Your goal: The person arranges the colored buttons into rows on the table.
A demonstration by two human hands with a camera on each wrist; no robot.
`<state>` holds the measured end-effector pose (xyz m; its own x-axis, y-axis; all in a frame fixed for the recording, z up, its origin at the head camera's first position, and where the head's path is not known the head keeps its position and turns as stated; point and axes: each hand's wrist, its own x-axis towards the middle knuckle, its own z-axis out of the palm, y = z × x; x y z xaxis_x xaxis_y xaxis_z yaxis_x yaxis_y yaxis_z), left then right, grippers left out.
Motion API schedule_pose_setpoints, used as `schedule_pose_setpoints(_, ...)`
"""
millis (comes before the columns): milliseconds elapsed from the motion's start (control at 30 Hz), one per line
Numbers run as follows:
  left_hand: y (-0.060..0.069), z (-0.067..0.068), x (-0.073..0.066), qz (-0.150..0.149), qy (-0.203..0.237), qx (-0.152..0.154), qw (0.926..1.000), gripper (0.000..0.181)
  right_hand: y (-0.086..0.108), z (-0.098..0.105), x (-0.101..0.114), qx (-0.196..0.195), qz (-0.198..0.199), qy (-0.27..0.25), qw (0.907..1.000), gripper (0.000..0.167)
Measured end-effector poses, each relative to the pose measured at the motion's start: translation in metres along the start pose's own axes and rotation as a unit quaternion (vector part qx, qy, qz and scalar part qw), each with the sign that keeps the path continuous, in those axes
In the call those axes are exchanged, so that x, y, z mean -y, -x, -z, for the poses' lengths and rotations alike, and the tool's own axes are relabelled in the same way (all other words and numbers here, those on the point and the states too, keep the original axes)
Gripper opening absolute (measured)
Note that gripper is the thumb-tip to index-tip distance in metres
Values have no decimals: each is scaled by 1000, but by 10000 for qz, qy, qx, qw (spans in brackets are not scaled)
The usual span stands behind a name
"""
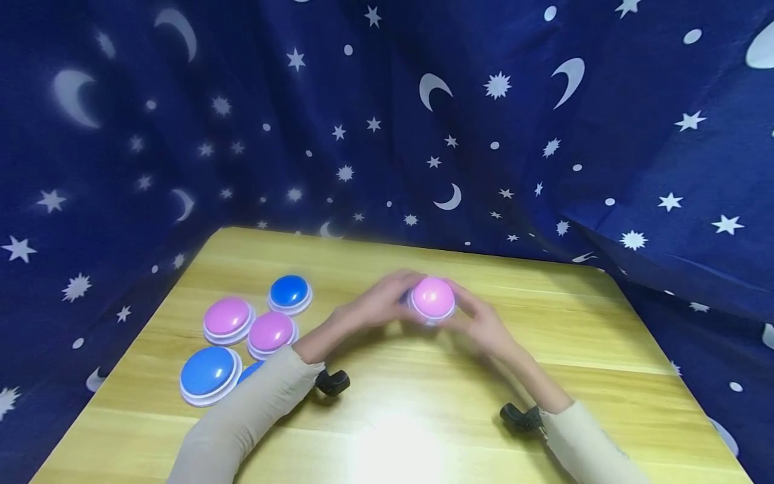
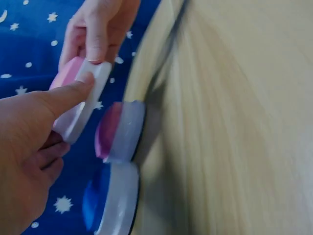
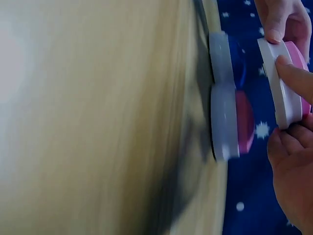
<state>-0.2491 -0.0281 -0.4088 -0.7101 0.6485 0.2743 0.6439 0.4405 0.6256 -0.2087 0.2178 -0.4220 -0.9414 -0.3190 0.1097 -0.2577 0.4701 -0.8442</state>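
Both hands hold one push button (image 1: 434, 298) with a pink dome and white base above the table, gripping it from opposite sides. My left hand (image 1: 381, 301) has its thumb on the white base and its fingers round the side, as the left wrist view shows. The right hand (image 3: 298, 161) pinches the other side, thumb on the base. Below the held button, a pink button (image 2: 110, 131) and a blue button (image 2: 100, 198) sit side by side on the table; the hands and held button mostly hide them in the head view.
At the table's left side stand blue buttons (image 1: 207, 371) (image 1: 289, 291) and pink buttons (image 1: 226, 316) (image 1: 270, 332); another blue button (image 1: 249, 371) is partly behind the left sleeve. A dark blue star-patterned curtain (image 1: 387, 188) hangs behind the wooden table (image 1: 387, 396).
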Motion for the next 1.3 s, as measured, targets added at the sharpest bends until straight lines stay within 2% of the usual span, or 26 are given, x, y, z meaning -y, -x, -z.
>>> schedule_pose_setpoints(233, -27, -24, -6, -41, 78, -23, 10000, 70, 8, 29, -16, 27, 83, -173, 9998, 75)
schedule_pose_setpoints(367, -41, -32, -9, -47, -22, -11, 10000, 69, 12, 43, -22, 34, 147, -118, 9998, 74)
schedule_pose_setpoints(533, -58, -40, -12, 91, -92, 143, 9998, 74, 15, 55, -31, 18, 212, -145, 9997, 75)
schedule_pose_setpoints(600, -64, -44, -12, 124, -184, 229, 9995, 74, 15, 58, -35, 3, 232, -233, 9995, 75)
schedule_pose_setpoints(767, -80, -53, -13, -55, -672, 334, 9972, 72, 17, 65, -44, -108, 220, -317, 9992, 75)
schedule_pose_setpoints(867, -87, -57, -15, -100, -844, 399, 9956, 72, 17, 69, -48, -136, 201, -390, 9989, 75)
schedule_pose_setpoints(1033, -93, -58, -19, 50, -955, 517, 9941, 71, 16, 72, -54, -168, 200, -461, 9986, 75)
schedule_pose_setpoints(1300, -102, -65, -14, 126, -1047, 623, 9925, 70, 15, 73, -58, -214, 26, -463, 9987, 75)
